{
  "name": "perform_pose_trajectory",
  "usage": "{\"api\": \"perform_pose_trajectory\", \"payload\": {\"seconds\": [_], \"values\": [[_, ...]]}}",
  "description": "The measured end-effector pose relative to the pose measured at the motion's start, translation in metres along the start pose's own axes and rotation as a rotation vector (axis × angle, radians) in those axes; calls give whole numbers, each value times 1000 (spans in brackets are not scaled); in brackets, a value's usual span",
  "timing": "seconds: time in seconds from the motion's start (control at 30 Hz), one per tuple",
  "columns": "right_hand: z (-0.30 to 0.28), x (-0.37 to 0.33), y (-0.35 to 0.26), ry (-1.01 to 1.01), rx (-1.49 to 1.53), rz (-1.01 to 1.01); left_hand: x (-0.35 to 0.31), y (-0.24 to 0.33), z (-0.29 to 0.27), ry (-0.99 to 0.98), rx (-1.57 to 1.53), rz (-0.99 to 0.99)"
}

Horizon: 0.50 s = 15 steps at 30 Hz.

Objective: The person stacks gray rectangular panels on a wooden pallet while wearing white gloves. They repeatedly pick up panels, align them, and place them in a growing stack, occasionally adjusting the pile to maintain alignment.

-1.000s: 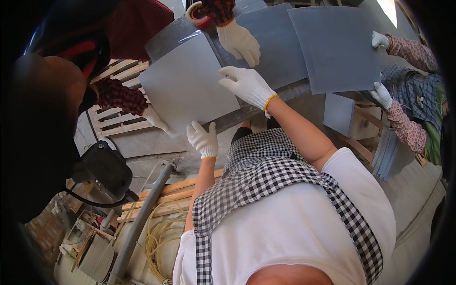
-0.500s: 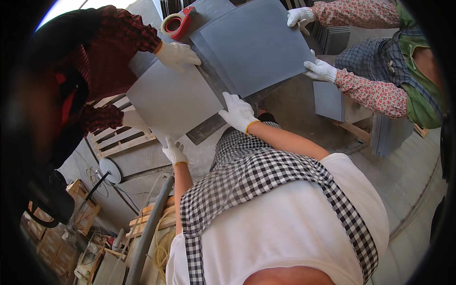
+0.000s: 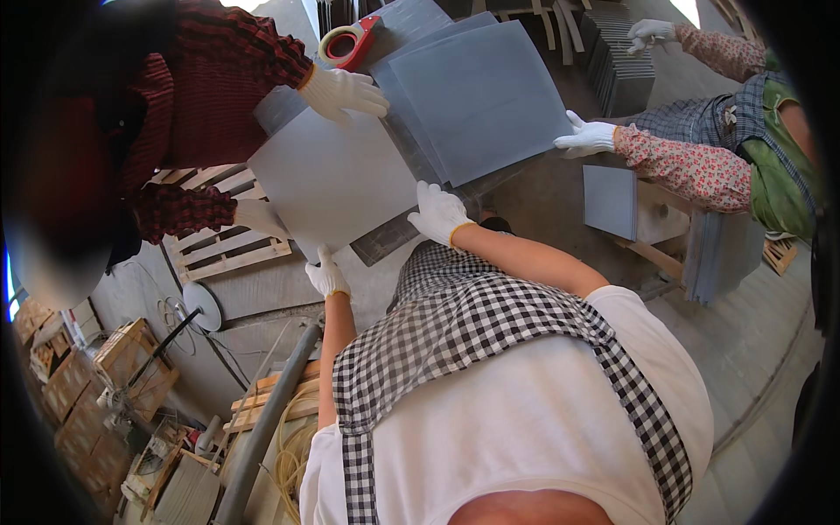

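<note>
A light grey square sheet point(image 3: 337, 179) lies tilted in front of me, over the table. My left hand point(image 3: 329, 275), in a white glove, grips its near corner, thumb raised and the other fingers partly hidden. At the right corner, my gloved right hand point(image 3: 437, 213) holds the edge between thumb and fingers. A co-worker on the left has one gloved hand point(image 3: 343, 93) on the far corner and another point(image 3: 259, 219) at the left edge. Beside it lie overlapping blue-grey sheets point(image 3: 486, 101), where a second co-worker's gloved hand point(image 3: 586, 136) touches the right edge.
A red tape dispenser point(image 3: 352, 42) sits at the table's far side. Wooden pallets point(image 3: 232, 261) stand low at left. More sheets lean at right point(image 3: 722, 254), and a dark stack point(image 3: 619, 66) stands behind. A grey pipe point(image 3: 271, 424) runs near my left arm.
The right co-worker's farther hand has come off the blue-grey sheets and moved away to the right. My hands stay at the light grey sheet's corners; the whole view has shifted slightly.
</note>
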State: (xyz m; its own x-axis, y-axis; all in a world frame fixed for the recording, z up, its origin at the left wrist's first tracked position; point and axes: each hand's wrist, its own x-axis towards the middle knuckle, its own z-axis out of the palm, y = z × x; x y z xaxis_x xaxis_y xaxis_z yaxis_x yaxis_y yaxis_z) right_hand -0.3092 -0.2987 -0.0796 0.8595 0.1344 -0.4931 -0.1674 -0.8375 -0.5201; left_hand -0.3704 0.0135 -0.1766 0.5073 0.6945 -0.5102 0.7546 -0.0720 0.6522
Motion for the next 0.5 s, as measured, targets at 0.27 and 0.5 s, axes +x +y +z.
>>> {"api": "perform_pose_trajectory", "payload": {"seconds": [0.27, 0.5], "values": [[45, 3, 5, 37, 3, 1, 14, -22, -5, 0, 123, 55], [48, 16, 17, -38, 4, -24, 36, -45, -2, 28, 197, 52]]}}
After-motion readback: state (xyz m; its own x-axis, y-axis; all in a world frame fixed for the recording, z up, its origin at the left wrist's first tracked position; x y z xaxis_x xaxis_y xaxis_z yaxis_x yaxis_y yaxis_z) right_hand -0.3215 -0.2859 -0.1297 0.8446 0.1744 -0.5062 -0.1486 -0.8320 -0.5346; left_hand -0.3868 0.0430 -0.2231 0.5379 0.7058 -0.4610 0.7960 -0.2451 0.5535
